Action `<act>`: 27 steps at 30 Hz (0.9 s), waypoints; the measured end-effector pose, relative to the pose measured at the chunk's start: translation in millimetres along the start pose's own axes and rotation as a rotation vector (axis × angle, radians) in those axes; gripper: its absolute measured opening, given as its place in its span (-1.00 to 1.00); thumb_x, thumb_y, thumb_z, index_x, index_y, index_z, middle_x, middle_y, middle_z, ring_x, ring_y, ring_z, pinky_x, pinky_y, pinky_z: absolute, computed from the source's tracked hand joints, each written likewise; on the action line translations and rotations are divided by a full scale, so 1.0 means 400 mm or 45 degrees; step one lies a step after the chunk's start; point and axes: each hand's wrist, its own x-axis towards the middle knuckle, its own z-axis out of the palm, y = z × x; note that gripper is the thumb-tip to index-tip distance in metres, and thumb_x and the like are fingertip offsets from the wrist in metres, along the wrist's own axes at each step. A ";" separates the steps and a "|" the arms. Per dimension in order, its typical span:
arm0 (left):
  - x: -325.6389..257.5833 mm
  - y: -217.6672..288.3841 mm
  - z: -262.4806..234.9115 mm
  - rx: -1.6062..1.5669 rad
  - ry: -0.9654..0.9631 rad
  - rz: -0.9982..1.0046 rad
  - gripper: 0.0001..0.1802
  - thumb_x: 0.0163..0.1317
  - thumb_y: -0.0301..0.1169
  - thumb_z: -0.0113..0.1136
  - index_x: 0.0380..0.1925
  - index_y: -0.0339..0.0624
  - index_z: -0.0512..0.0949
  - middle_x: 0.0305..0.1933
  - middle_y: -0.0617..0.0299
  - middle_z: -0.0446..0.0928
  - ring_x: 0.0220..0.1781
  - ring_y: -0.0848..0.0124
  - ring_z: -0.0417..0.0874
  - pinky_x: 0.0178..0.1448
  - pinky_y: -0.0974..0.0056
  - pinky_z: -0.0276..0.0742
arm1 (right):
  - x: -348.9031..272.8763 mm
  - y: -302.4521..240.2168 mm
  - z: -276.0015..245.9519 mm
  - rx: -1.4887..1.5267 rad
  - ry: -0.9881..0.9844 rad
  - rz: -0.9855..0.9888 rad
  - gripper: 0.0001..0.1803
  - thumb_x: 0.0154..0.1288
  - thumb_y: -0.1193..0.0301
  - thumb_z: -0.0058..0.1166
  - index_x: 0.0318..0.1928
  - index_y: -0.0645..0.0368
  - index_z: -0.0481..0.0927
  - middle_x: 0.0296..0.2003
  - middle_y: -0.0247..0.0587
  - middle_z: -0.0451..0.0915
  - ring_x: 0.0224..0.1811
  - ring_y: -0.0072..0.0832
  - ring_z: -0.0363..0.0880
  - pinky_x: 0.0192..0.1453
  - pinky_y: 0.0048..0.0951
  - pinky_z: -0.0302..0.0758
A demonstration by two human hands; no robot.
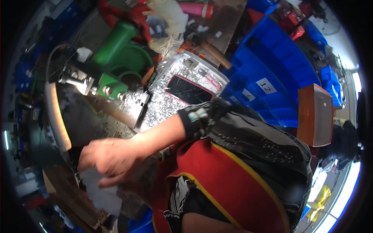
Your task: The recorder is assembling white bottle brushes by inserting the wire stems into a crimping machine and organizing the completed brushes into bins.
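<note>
White rag (101, 193) low at left, directly under and touching right hand (110, 158), fingers curled down onto its upper edge, long axis trailing toward bottom edge; left hand out of view.

The bench (229, 15) is a dark, worn and scuffed surface, crowded edge to edge. On it sits a green machine (116, 58) with a bare metal fitting at its near side. Just beside it lies a silvery textured case (163, 105) with a dark pink-rimmed panel on top. Farther back lie a pale crumpled glove (169, 17), a pink tube (196, 8), a brown-handled tool (215, 54) and small white scraps (202, 28).
</note>
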 end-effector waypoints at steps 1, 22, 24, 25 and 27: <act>0.099 0.025 0.098 0.092 0.052 -0.005 -0.79 0.09 -0.51 0.06 -0.23 -0.30 0.43 -0.36 0.21 0.50 -0.49 0.54 0.49 -0.45 0.51 0.37 | -0.006 -0.006 -0.012 0.009 0.039 -0.021 -0.53 -0.07 0.25 0.05 -0.19 0.36 0.39 -0.21 -0.01 0.40 -0.09 -0.14 0.33 -0.02 -0.27 0.29; 0.284 0.232 0.191 -0.887 0.064 -0.691 -0.81 0.05 -0.44 0.14 -0.34 -0.27 0.44 -0.57 0.27 0.44 -0.65 0.59 0.40 -0.63 0.53 0.30 | -0.197 0.061 -0.089 0.030 0.100 0.798 -0.86 0.05 0.46 -0.09 -0.43 0.32 0.38 -0.56 -0.09 0.39 -0.53 -0.41 0.40 -0.41 -0.43 0.36; 0.292 0.223 0.198 -0.855 0.053 -0.705 -0.80 0.06 -0.41 0.15 -0.34 -0.26 0.44 -0.57 0.28 0.43 -0.65 0.61 0.39 -0.63 0.54 0.29 | -0.200 0.066 -0.093 0.006 0.091 0.882 -0.86 0.05 0.46 -0.11 -0.46 0.32 0.36 -0.60 -0.09 0.36 -0.56 -0.42 0.37 -0.44 -0.43 0.34; 0.297 0.219 0.201 -0.859 0.045 -0.707 -0.80 0.06 -0.41 0.15 -0.34 -0.26 0.44 -0.57 0.28 0.43 -0.65 0.61 0.39 -0.63 0.54 0.29 | -0.202 0.071 -0.094 0.001 0.096 0.888 -0.86 0.05 0.46 -0.11 -0.46 0.32 0.36 -0.60 -0.09 0.36 -0.56 -0.42 0.37 -0.44 -0.43 0.34; 0.303 0.219 0.199 -0.840 0.024 -0.697 -0.79 0.05 -0.38 0.16 -0.34 -0.25 0.44 -0.56 0.29 0.43 -0.65 0.61 0.38 -0.63 0.54 0.29 | -0.206 0.078 -0.099 -0.039 0.095 0.856 -0.86 0.04 0.47 -0.12 -0.46 0.33 0.37 -0.61 -0.08 0.36 -0.58 -0.44 0.36 -0.47 -0.43 0.33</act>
